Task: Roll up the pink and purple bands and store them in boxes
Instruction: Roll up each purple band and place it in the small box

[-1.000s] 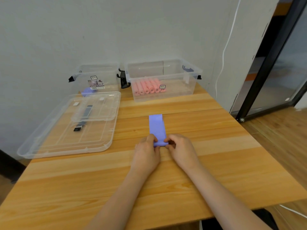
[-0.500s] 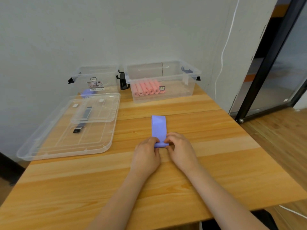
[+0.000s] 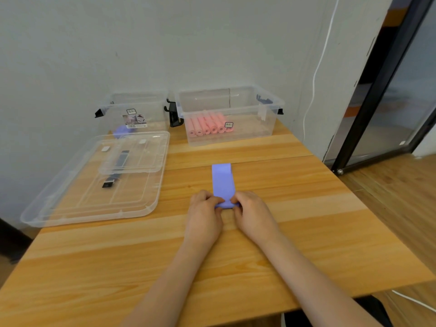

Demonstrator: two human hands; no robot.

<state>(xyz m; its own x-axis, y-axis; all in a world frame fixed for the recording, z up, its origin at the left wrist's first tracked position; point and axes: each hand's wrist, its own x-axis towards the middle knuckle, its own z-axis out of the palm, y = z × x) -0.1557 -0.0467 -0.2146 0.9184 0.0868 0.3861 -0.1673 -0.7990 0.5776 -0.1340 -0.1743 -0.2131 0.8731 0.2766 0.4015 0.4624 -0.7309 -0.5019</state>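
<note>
Now left hand [image 3: 204, 214] and right hand [image 3: 253, 214] both pinch purple band [image 3: 223, 182] rolled end, flat tail toward 12 on counter [image 3: 295, 208].

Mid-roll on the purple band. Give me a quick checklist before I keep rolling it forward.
1. Both hands on the roll: left hand and right hand pinch its ends: ok.
2. Purple band lies flat and straight ahead: ok.
3. Roll tight and even: cannot tell, fingers hide it.
4. Table ahead of the band free: ok.
5. Left box open for storing: ok; lids lie off beside it.
6. Pink rolls already in right box: ok.
</note>
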